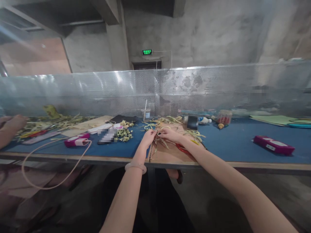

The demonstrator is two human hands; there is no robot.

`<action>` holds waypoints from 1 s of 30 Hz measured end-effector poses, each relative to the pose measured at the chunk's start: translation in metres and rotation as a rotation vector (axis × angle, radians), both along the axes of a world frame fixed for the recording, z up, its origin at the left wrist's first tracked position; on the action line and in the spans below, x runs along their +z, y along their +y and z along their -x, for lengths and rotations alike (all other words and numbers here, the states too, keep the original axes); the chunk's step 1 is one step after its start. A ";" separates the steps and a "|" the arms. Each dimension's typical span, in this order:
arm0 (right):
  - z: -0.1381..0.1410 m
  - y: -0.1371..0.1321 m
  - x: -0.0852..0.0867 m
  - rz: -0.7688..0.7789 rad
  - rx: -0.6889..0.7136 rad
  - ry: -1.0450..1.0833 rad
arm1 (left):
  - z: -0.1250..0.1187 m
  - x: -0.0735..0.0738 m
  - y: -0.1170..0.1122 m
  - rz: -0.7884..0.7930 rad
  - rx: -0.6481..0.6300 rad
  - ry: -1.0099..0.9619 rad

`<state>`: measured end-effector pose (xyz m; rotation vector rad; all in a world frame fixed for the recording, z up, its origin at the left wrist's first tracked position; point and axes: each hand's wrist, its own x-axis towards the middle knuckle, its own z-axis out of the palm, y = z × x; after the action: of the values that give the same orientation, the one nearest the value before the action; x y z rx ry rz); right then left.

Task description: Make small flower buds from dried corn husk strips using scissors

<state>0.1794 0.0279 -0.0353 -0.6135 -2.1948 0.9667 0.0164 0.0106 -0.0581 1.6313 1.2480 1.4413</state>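
My left hand (pixel 148 137) and my right hand (pixel 169 134) meet over a brown board (pixel 167 154) at the table's front edge. Both are pinched on a thin pale plant strip (pixel 158 139) held between them. A pale bracelet (pixel 136 166) circles my left wrist. Red-handled scissors (pixel 182 149) lie on the board just under my right forearm. Loose yellowish strips (pixel 191 133) are scattered beyond my hands. A small heap of cut green-yellow pieces (pixel 125 134) lies to the left of my left hand.
The blue-topped table (pixel 233 142) runs along a perforated metal screen (pixel 170 90). A plastic cup with a straw (pixel 146 113), a bottle (pixel 202 120), and magenta cases (pixel 273 145) (pixel 76 141) with a trailing pink cord (pixel 48 168) lie on it. Another person's hand (pixel 12 124) rests at far left.
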 end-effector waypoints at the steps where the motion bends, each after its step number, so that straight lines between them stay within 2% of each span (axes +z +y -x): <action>1: 0.000 0.000 0.000 0.002 -0.009 0.007 | -0.001 0.000 -0.002 0.001 -0.018 -0.007; 11: 0.002 0.007 -0.004 0.009 -0.111 0.030 | -0.004 0.003 -0.011 0.026 -0.166 -0.073; 18: 0.004 -0.001 0.001 -0.123 -0.334 0.020 | -0.004 0.005 -0.012 0.026 -0.209 -0.115; 22: 0.006 -0.003 0.002 -0.199 -0.415 0.015 | -0.004 0.006 -0.013 0.031 -0.228 -0.133; 26: 0.006 -0.001 0.002 -0.276 -0.435 0.019 | -0.005 0.008 -0.013 0.051 -0.232 -0.139; 30: 0.008 -0.002 0.000 -0.320 -0.396 0.027 | -0.006 0.010 -0.014 0.062 -0.211 -0.148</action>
<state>0.1709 0.0263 -0.0358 -0.8310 -2.0375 0.4074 0.0227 -0.0033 -0.0484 1.5342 0.9967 1.3522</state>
